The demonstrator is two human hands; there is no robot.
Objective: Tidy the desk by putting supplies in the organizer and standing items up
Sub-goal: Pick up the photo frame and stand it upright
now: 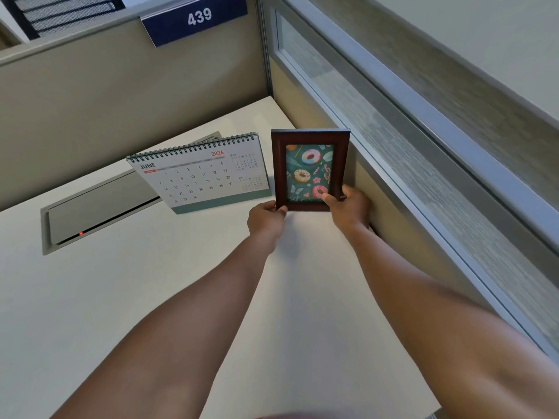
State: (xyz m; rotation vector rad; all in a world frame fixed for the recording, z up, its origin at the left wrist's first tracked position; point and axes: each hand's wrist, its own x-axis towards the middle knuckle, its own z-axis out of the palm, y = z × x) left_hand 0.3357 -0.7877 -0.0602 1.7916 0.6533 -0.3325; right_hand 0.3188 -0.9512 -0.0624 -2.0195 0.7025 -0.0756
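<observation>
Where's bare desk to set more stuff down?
Bare desk runs wide in front of the calendar and cable hatch. It is crowded at the back right, where both hands hold the picture frame beside the partition.

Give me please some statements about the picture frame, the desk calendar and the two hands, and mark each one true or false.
1. Both hands hold the picture frame at its bottom corners. True: left hand, right hand.
2. The desk calendar lies flat. False: it stands up, showing June.
3. The frame stands to the right of the calendar. True.
4. The frame holds a picture of flowers only. False: it shows doughnuts.
5. The sign on the partition reads 439. True.
</observation>
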